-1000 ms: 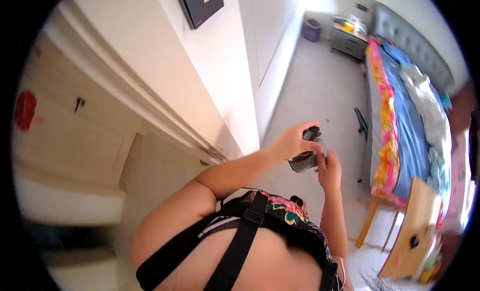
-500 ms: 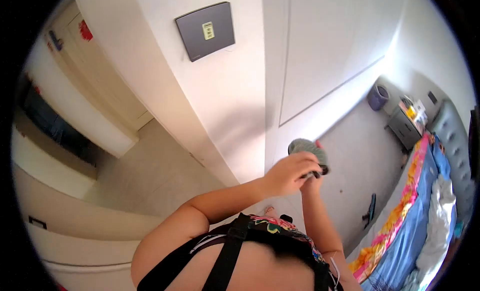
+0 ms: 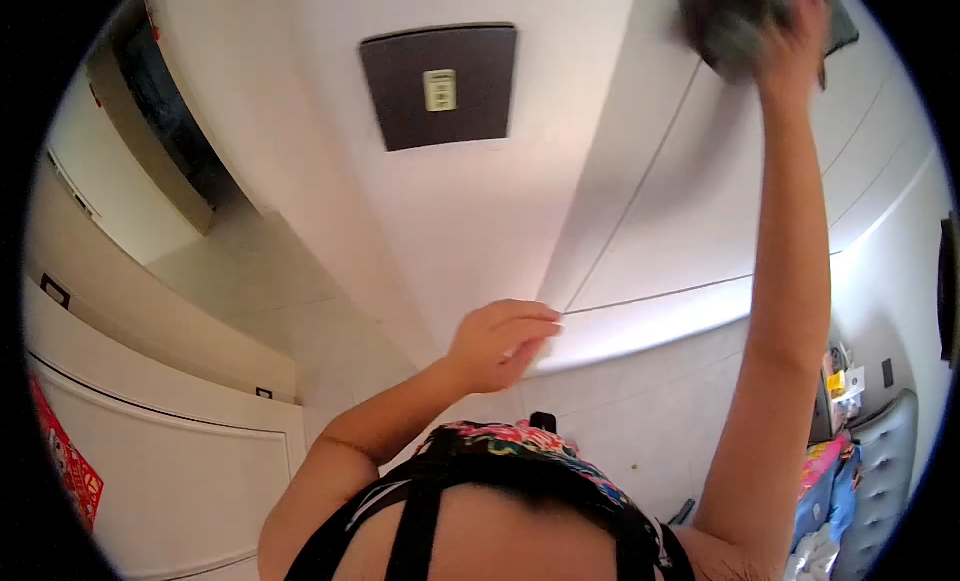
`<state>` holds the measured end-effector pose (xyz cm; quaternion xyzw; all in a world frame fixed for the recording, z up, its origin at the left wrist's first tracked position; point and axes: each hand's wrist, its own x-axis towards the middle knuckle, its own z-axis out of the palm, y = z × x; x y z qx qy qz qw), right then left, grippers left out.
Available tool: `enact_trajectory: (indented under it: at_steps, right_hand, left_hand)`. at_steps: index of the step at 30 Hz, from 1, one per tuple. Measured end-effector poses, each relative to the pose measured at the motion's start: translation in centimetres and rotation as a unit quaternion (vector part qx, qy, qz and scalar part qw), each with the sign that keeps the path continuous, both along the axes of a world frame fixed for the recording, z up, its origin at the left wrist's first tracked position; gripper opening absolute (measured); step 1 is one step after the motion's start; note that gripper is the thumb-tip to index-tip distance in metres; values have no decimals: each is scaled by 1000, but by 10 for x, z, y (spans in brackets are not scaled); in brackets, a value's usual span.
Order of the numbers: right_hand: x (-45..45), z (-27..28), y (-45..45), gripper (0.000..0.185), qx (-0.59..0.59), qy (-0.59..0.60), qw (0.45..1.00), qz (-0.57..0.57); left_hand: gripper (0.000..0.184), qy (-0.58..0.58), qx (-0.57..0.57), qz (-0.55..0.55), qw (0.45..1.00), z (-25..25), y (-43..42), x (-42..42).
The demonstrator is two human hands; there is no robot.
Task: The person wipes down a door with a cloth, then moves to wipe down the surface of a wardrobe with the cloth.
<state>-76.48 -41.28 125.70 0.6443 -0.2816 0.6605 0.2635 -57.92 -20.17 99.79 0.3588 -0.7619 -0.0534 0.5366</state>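
My right hand (image 3: 795, 56) is raised at the top right, at the end of a stretched arm. It grips a dark grey-green cap-like object (image 3: 735, 31), blurred by motion, in front of the white panelled surface. Another dark flat edge shows just right of the fingers; what it belongs to is unclear. Near the middle, my left hand (image 3: 507, 346) hangs in front of my body with loosely bent fingers and nothing visible in it.
A dark panel (image 3: 440, 89) with a yellowish label is on the white wall. A white door (image 3: 170, 461) with a red decoration (image 3: 68, 456) stands at lower left. The bed's grey headboard (image 3: 880, 481) and a cluttered nightstand (image 3: 825, 406) are at lower right.
My right hand has gone from beside my left hand up to the top right with the cap-like object. My left hand has let go and moved left. The view has turned towards the wall.
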Motion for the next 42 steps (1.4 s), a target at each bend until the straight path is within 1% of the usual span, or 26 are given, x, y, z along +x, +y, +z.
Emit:
enact_trajectory:
  at_steps: [3,5,6,8,9,10,12,14,15,17,18,20,22,24,26,28,29,30,33,34,35,36,37,40,41,42]
  right_hand:
    - [-4,16,11,57,-61,54,995,-58]
    - [-26,-20,28,67,-98,77,992,8]
    - [-41,-46,38,62,-88,86,992,23]
    - [-46,-176,36,57,131,234,959,-90]
    - [-54,-255,35,50,167,331,923,-107]
    - [-68,-298,39,57,322,482,812,-67]
    - [-110,-415,19,50,307,465,803,209]
    - [-102,-378,18,55,205,467,831,223]
    - [-95,-323,12,58,151,443,862,195]
    - [-83,-179,4,63,49,354,921,156]
    - [-91,-98,4,62,116,355,918,137]
    - [-99,41,-9,58,-112,237,965,16]
    - [-111,137,-28,53,-118,147,980,-63]
    - [-170,183,-82,52,-78,45,993,-82]
    - [-247,178,-148,52,-53,-42,991,-113]
    - [-306,114,-191,53,-21,-90,983,-155]
    - [-322,68,-194,58,41,-81,992,-83]
    - [-323,10,-184,63,37,-58,994,-90]
    - [-290,-209,-149,76,114,59,986,-110]
    - [-262,-259,-99,65,405,299,812,-296]
    - [-251,-293,-65,52,483,483,716,-145]
    - [-254,-387,-77,46,131,413,894,113]
    - [-243,-366,-57,46,263,408,860,154]
    - [-236,-244,-105,46,279,338,899,-8]
    - [-237,-162,-107,50,148,193,970,-19]
    - [-239,-81,-110,55,12,37,999,-21]
  left_hand:
    - [23,24,7,92,995,11,35,-21]
    - [23,39,0,142,989,12,59,-47]
    - [22,44,-1,172,984,20,66,-57]
    - [21,62,-8,198,978,-5,52,-55]
    - [20,81,25,210,974,-6,51,-63]
    - [19,94,45,219,970,-2,46,-78]
    - [18,70,61,218,972,-4,46,-106]
    - [18,95,64,205,972,-9,40,-119]
    - [18,124,92,192,969,-10,27,-130]
    - [19,121,89,180,972,-10,-1,-146]
    - [19,113,94,175,974,-5,-17,-163]
    - [19,49,56,178,981,17,-30,-197]
    - [19,-13,29,185,982,33,-44,-200]
    - [19,-7,10,194,981,35,-45,-214]
    - [17,46,44,209,976,16,-39,-212]
    - [14,102,80,229,965,-6,-34,-210]
    - [13,154,134,234,951,-13,-30,-211]
    - [12,203,187,240,931,-16,-26,-214]
    - [10,160,198,230,939,-13,-31,-226]
    - [10,161,209,240,934,-8,-35,-232]
    - [10,112,206,224,946,1,-41,-243]
    - [11,62,194,209,956,6,-48,-246]
    - [11,56,193,224,954,11,-49,-246]
    - [12,-67,132,195,970,20,-49,-242]
    - [13,-53,162,211,962,16,-46,-234]
    - [13,-39,198,228,953,15,-39,-230]
